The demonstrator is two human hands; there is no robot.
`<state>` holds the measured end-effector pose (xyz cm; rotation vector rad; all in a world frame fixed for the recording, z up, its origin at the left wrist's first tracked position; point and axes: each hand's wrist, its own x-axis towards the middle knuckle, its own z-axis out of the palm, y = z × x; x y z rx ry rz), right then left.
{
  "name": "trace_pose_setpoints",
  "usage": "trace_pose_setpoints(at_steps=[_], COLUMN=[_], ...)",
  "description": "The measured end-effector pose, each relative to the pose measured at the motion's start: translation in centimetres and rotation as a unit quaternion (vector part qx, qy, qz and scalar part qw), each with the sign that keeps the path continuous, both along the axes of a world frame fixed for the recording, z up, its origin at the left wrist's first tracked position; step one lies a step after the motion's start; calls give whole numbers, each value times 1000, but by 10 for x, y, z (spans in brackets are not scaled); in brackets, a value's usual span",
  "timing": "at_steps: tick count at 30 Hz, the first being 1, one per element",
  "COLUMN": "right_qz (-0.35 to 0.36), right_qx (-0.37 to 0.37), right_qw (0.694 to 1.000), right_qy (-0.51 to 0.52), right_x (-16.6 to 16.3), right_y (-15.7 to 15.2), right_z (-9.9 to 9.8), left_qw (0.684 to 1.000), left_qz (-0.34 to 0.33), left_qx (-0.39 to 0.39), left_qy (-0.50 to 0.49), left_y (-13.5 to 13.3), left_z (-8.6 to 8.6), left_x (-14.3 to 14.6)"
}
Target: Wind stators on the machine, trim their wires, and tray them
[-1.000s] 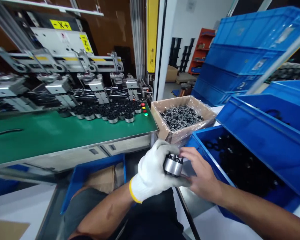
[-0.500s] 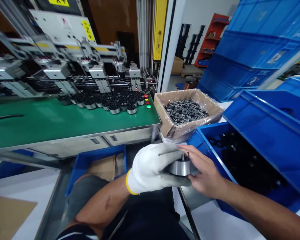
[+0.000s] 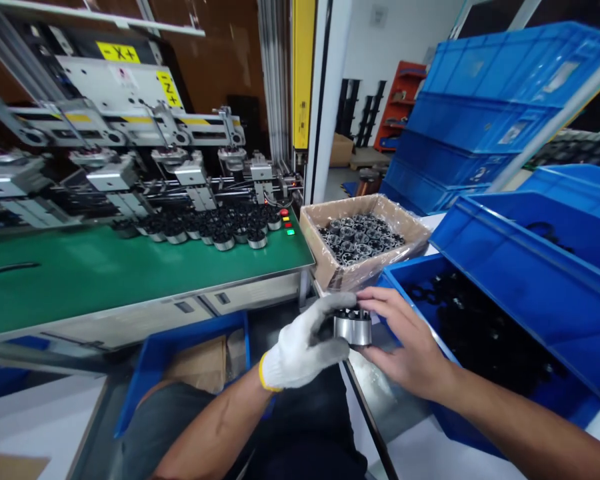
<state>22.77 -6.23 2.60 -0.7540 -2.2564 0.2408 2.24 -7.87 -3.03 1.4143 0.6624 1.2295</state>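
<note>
A stator core (image 3: 353,329), a silver metal ring with black plastic prongs on top, is held between my two hands above my lap. My left hand (image 3: 307,343), in a white glove with a yellow cuff, grips it from the left, thumb below and fingers over the top. From the right, my bare right hand (image 3: 407,337) pinches the same core, fingertips at the upper edge and thumb underneath. Fingers cover part of the black top. Past my hands, a plastic-lined cardboard box (image 3: 325,270) holds many similar silver rings (image 3: 357,237).
Black plastic pieces (image 3: 480,320) fill a blue bin (image 3: 423,303) at right. Stator cores (image 3: 225,239) cluster on the green bench (image 3: 115,277), before a machine with clamps (image 3: 193,173). Blue crates (image 3: 480,127) are stacked behind. A blue bin with cardboard (image 3: 145,357) sits below the bench.
Both hands have shifted slightly left with the core. The left glove's fingers have opened wider around it, showing more of its black top. The view has tilted up a little.
</note>
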Motion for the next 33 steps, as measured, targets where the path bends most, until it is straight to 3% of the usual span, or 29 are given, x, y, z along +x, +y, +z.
trace_pose_setpoints(at_steps=[3, 7, 12, 16, 19, 21, 22, 23, 25, 29, 31, 33], right_qz=[14, 10, 15, 11, -21, -32, -30, -25, -10, 7, -16, -84], right_qx=[13, 20, 4, 12, 11, 13, 16, 21, 33, 60, 65, 45], right_qw=[1000, 1000, 1000, 999, 997, 995, 994, 993, 991, 983, 980, 977], right_qy=[20, 17, 2, -40, -75, -91, -100, -109, -130, -173, -186, -192], right_x=[-1, -2, -3, 0, 5, 7, 7, 6, 4, 9, 28, 59], right_y=[1, -2, -5, -4, 0, 4, 5, 5, 4, 5, 19, 41], right_z=[-1, -5, -5, -11, -20, -25, -26, -27, -26, -18, -14, -17], left_qw=[991, 941, 928, 940, 916, 854, 809, 758, 708, 698, 700, 704], left_qz=[39, 128, 141, 176, 281, 405, 465, 505, 533, 520, 526, 537], left_qx=[82, 212, 242, 193, 141, 84, 32, -44, -122, -160, -148, -130], left_qy=[99, 231, 247, 219, 250, 315, 357, 411, 447, 466, 459, 447], left_y=[2, 5, 2, -4, 8, 26, 36, 46, 64, 86, 90, 94], left_z=[5, 19, 19, 9, 0, -4, -5, -6, -6, -12, -14, -12], left_x=[-5, -9, -4, -16, -57, -102, -127, -152, -196, -242, -245, -238])
